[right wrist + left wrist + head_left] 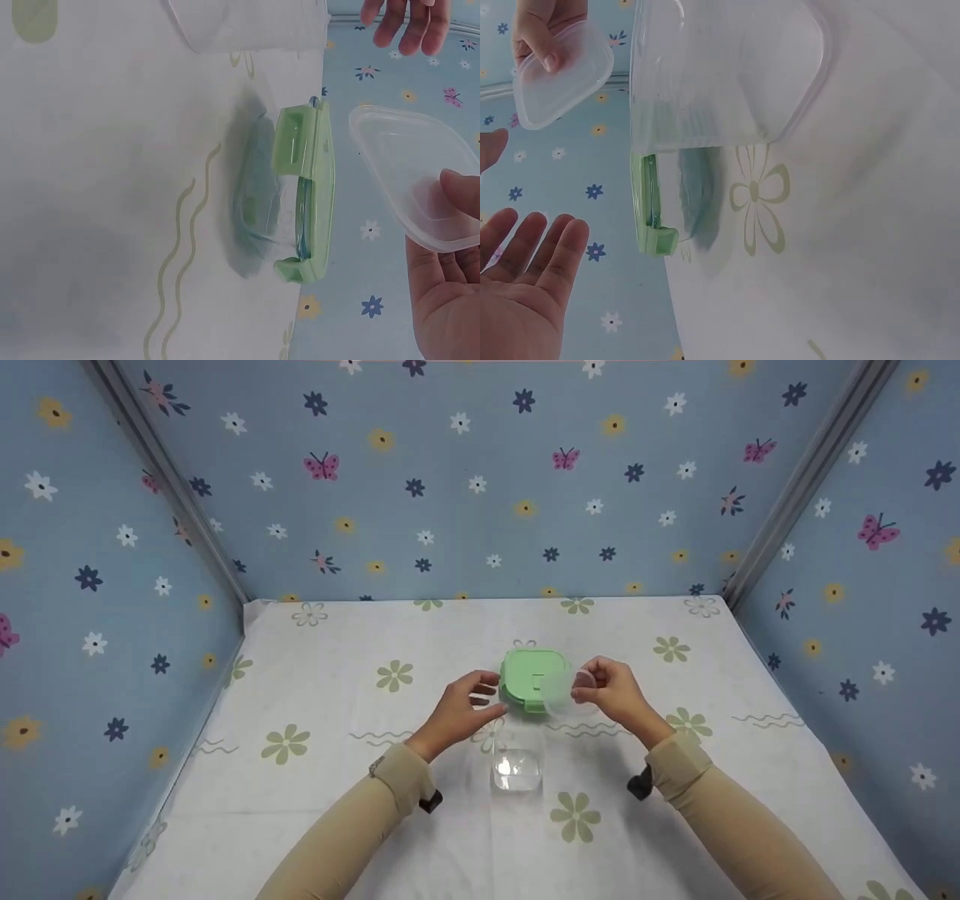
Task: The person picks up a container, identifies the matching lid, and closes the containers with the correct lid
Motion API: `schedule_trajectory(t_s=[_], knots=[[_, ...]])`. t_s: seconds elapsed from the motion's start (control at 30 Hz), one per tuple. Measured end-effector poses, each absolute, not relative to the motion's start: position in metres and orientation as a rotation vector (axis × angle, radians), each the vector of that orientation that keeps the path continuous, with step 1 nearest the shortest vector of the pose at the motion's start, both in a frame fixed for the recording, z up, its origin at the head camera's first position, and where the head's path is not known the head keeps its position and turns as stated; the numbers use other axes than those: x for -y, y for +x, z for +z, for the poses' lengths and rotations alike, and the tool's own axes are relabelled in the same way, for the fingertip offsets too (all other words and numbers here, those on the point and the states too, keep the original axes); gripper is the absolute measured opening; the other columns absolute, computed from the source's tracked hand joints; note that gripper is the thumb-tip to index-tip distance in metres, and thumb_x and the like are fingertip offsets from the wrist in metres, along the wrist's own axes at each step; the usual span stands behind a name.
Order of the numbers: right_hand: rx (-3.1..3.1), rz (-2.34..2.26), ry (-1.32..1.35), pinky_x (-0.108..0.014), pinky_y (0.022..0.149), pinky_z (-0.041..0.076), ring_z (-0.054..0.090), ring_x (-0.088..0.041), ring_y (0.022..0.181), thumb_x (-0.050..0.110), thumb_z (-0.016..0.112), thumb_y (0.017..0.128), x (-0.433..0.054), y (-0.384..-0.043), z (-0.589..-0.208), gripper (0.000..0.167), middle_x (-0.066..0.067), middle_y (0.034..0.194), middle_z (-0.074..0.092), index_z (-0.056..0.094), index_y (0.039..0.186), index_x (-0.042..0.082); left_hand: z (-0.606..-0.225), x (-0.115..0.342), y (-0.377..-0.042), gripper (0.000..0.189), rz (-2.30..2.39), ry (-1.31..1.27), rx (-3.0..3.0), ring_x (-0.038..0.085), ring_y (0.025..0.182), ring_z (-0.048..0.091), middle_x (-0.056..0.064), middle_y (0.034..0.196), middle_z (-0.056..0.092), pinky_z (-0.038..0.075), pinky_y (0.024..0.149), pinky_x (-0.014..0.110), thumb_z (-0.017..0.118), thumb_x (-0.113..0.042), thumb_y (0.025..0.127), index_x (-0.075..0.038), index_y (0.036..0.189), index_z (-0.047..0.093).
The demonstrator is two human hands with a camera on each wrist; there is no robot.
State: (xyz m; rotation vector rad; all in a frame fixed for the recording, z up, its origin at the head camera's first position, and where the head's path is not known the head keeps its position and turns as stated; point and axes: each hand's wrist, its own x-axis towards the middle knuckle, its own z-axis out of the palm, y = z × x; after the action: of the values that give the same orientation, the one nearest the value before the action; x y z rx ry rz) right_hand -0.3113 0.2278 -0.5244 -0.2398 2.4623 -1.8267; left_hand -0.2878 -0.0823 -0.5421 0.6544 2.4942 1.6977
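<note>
My right hand (pixel 616 691) pinches a translucent plastic lid (pixel 405 165) by its edge, thumb on one face and fingers behind. The lid is held above the table, partly in front of a glass food container with a green clip-on lid (pixel 534 669). My left hand (pixel 466 706) is beside that container's left side, fingers spread and lightly bent, with nothing in it. Nearer to me stands a clear, lidless plastic container (pixel 517 771). In the left wrist view the clear container (pixel 727 75) partly hides the green-lidded one (pixel 654 206).
A white cloth (pixel 337 825) with green flowers and wavy lines covers the table. Blue flowered panels (pixel 480 510) close off the back and both sides, with grey posts (pixel 172 480) at the corners.
</note>
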Motion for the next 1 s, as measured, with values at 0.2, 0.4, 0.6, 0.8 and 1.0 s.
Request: schedule_trajectory(t_s=[0.2,0.4,0.6,0.8,1.0], knots=[[-2.402,-1.865,-0.301,-0.024,0.077,0.065,0.071,-0.012,0.083,-0.013,0.078,0.088,-0.218,-0.306,-0.518,0.022,0.001,0.086,0.072,0.063,0.095,0.001,-0.535,0.075,-0.288,0.046,1.722,0.684,-2.481,0.036,0.125,0.069,0.027,0.139,0.065,0.058,0.11,0.054,0.079,-0.015,0.099,0.0,0.14,0.063],[-2.401,-1.874,-0.389,-0.021,0.075,0.063,0.067,-0.01,0.078,-0.013,0.079,0.086,-0.208,-0.3,-0.518,0.02,0.002,0.085,0.072,0.065,0.094,-0.003,-0.532,0.067,-0.287,0.046,1.702,0.724,-2.493,0.04,0.125,0.069,0.022,0.135,0.068,0.06,0.107,0.047,0.079,-0.014,0.099,0.0,0.14,0.064],[-2.384,-1.895,-0.444,-0.019,0.072,0.059,0.064,-0.009,0.075,-0.014,0.08,0.085,-0.199,-0.297,-0.518,0.019,0.003,0.083,0.071,0.065,0.096,-0.01,-0.532,0.062,-0.287,0.041,1.71,0.781,-2.483,0.037,0.122,0.07,0.022,0.131,0.07,0.061,0.105,0.045,0.079,-0.01,0.098,0.0,0.136,0.065],[-2.398,-1.888,-0.491,-0.017,0.069,0.056,0.06,-0.007,0.072,-0.013,0.081,0.085,-0.192,-0.295,-0.522,0.019,0.003,0.081,0.068,0.065,0.096,-0.013,-0.532,0.058,-0.286,0.035,1.708,0.803,-2.492,0.036,0.118,0.072,0.018,0.125,0.073,0.062,0.104,0.044,0.079,-0.007,0.097,0.001,0.129,0.068],[-2.388,-1.878,-0.524,-0.018,0.069,0.057,0.061,-0.006,0.072,-0.011,0.081,0.086,-0.185,-0.291,-0.523,0.019,0.004,0.082,0.067,0.066,0.095,-0.014,-0.532,0.054,-0.284,0.028,1.685,0.852,-2.519,0.032,0.113,0.072,0.022,0.123,0.073,0.064,0.1,0.042,0.077,-0.007,0.099,0.001,0.124,0.069]])
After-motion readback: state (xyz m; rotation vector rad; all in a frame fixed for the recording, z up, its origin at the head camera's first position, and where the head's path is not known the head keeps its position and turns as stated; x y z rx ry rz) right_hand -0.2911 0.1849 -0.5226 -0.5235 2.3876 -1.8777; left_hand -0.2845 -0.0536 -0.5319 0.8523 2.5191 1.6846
